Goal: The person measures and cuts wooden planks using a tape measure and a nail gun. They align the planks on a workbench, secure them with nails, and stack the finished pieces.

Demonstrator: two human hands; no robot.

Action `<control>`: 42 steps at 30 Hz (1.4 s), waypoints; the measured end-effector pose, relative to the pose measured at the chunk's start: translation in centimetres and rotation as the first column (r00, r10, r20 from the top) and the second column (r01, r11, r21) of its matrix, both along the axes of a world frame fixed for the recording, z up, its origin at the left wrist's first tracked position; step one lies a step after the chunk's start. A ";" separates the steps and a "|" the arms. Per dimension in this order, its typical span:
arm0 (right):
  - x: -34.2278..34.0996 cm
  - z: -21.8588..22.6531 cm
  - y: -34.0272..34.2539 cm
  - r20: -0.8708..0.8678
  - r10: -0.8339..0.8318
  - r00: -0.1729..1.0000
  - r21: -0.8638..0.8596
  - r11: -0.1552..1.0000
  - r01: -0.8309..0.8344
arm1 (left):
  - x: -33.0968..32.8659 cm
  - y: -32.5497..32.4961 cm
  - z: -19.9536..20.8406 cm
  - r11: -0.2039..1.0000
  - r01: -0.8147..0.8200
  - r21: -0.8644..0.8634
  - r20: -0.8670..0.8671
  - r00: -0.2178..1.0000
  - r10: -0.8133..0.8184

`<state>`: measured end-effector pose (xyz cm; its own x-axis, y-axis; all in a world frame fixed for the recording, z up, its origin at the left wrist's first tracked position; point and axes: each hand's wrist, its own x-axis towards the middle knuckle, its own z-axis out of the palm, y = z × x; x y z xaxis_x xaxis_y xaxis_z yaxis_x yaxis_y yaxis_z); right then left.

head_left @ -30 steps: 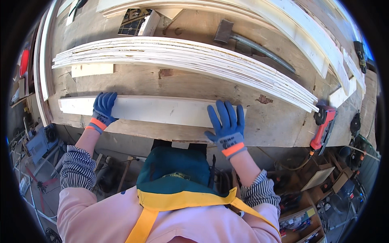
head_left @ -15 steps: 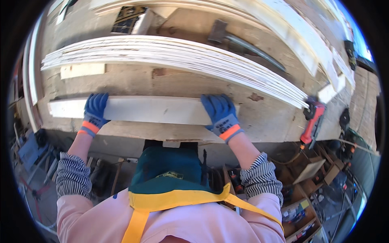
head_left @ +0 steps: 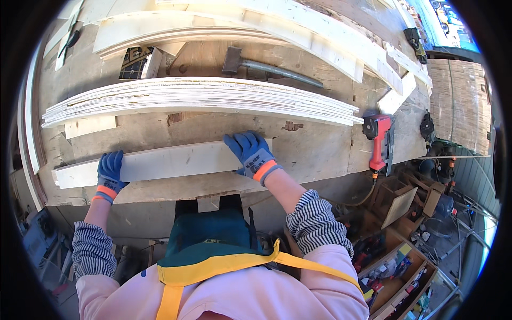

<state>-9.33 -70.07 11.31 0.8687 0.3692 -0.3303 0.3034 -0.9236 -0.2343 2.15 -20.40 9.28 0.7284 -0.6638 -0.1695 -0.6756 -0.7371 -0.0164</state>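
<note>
A long, flat white board point(head_left: 176, 161) lies near the front edge of the wooden worktable. My left hand point(head_left: 110, 168), in a blue and grey work glove, grips it close to the left end, fingers over the far edge. Near the right end my right hand point(head_left: 249, 152), gloved alike, holds the same board with its fingers curled over it; the thumb is on the near side. Beyond the board, a stack of thin white strips point(head_left: 202, 95) stretches across the table. A red nail gun point(head_left: 378, 140) rests at the right end of that stack.
Behind the stack lies a hammer point(head_left: 232, 60) with a metal handle. Longer white boards point(head_left: 298, 37) cover the far side. A hose point(head_left: 365, 197) runs from the nail gun over the front edge. Below right stands a wooden box point(head_left: 392, 296) of small packages.
My view has swung to the right, so the table's contents appear further left and lower. Both hands keep their hold on the white board, which now slants upward to the right in view.
</note>
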 end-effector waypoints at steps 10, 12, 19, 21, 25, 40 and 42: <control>0.4 0.6 0.0 -0.052 -0.024 0.998 0.008 1.000 0.025 | -0.1 -0.3 0.4 0.997 -0.004 0.080 -0.015 1.000 0.005; 0.5 0.7 -0.1 -0.071 -0.032 0.997 -0.001 0.999 0.032 | -0.1 -0.4 0.4 0.999 -0.001 0.054 0.005 1.000 0.001; 0.5 1.0 0.4 -0.040 -0.053 0.998 0.069 0.996 0.056 | -0.4 0.9 -0.6 0.998 -0.046 0.037 -0.019 0.999 0.047; -0.4 0.2 0.6 -0.053 -0.064 0.997 0.075 0.995 0.068 | -0.1 0.5 0.8 1.000 0.005 -0.005 -0.070 0.998 -0.006; -3.7 -0.7 1.3 0.077 -0.107 0.991 0.141 0.985 0.095 | -1.3 -1.0 2.8 0.995 0.054 0.081 0.016 0.998 -0.056; -4.1 -0.5 0.8 -0.061 -0.114 0.992 0.032 0.993 0.116 | -2.0 -0.3 0.0 0.996 0.059 0.062 0.042 0.997 -0.061; -3.8 0.9 1.2 -0.114 -0.120 0.986 -0.041 0.992 0.116 | -1.9 -0.3 0.1 0.995 0.063 0.074 0.012 0.998 -0.064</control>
<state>-13.13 -68.88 12.19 0.8608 0.2530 -0.4416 0.1643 -0.9594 -0.2294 0.21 -20.73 9.34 0.6877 -0.6953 -0.2089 -0.7205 -0.6890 -0.0789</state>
